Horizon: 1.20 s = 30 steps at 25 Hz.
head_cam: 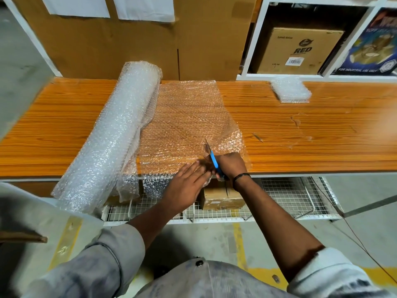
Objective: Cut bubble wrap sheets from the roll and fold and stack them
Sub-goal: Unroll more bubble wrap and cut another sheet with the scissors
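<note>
Hands work at near edge of table [300, 136]. R hand [231, 166] is curled round blue-handled scissors [213, 160], blades pointing away into unrolled sheet [189, 121]; cut looks barely begun. L hand [187, 183] lies flat, fingers straight, pressing sheet down just left of blades. Sheet spreads across tabletop w/ near end drooping over front edge. It looks joined to roll [116, 130], which lies beside it on left and overhangs the front. Folded stack [290, 91] sits well apart, far right. Handling, my guess: film is v. light, soft, floppy, prob. slick on wood, so it'll slide and bunch unless pinned close to cut line. Take it at edges/corners, not mid-sheet. Roll is bulky but prob. light, and may roll.
</note>
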Motion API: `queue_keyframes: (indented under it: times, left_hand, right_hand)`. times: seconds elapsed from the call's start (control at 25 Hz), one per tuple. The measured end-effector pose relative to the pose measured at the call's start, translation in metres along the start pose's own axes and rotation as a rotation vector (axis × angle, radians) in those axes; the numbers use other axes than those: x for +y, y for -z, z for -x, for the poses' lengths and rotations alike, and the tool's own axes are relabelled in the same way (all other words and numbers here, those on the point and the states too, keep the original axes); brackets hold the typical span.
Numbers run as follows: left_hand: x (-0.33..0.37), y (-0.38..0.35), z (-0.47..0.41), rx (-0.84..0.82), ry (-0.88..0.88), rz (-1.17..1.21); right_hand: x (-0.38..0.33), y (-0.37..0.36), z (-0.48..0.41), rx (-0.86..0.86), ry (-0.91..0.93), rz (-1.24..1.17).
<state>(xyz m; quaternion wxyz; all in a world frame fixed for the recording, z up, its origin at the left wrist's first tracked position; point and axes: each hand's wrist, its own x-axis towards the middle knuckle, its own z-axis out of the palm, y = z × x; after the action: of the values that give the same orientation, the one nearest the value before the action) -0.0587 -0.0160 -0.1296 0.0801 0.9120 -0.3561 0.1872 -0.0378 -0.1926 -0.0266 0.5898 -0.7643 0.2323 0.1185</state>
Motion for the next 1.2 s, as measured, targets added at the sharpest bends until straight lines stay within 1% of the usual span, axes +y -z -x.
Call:
queue_keyframes:
  times: [0.16, 0.28, 0.36, 0.44, 0.6, 0.76, 0.84, 0.96, 1.2]
  left_hand:
    - [-0.007, 0.009, 0.001, -0.074, -0.006, 0.065]
    - [-0.024, 0.023, -0.018, -0.019, 0.120, 0.204]
    - [-0.040, 0.026, -0.044, 0.014, 0.198, 0.175]
    - [-0.053, 0.022, -0.065, -0.017, 0.223, 0.166]
    - [-0.066, 0.001, -0.080, 0.010, 0.368, 0.295]
    - [-0.065, -0.008, -0.091, -0.034, 0.425, 0.267]
    - [-0.065, -0.014, -0.094, -0.018, 0.454, 0.259]
    - [-0.064, -0.022, -0.094, 0.020, 0.514, 0.256]
    - [-0.062, -0.023, -0.096, 0.055, 0.509, 0.228]
  right_hand:
    - [0.002, 0.002, -0.003, 0.027, 0.010, 0.070]
    - [0.007, 0.006, 0.001, 0.036, -0.027, 0.074]
    - [0.010, 0.008, 0.003, 0.034, -0.065, 0.026]
    - [0.011, 0.008, 0.000, 0.061, -0.097, -0.038]
    - [0.009, 0.010, -0.004, 0.065, -0.108, -0.020]
    - [0.007, 0.005, 0.002, 0.038, -0.069, -0.046]
    - [0.004, 0.003, 0.002, 0.004, -0.058, -0.064]
    - [-0.001, 0.002, -0.006, -0.043, -0.036, -0.019]
    - [-0.007, 0.002, -0.022, -0.054, 0.011, 0.006]
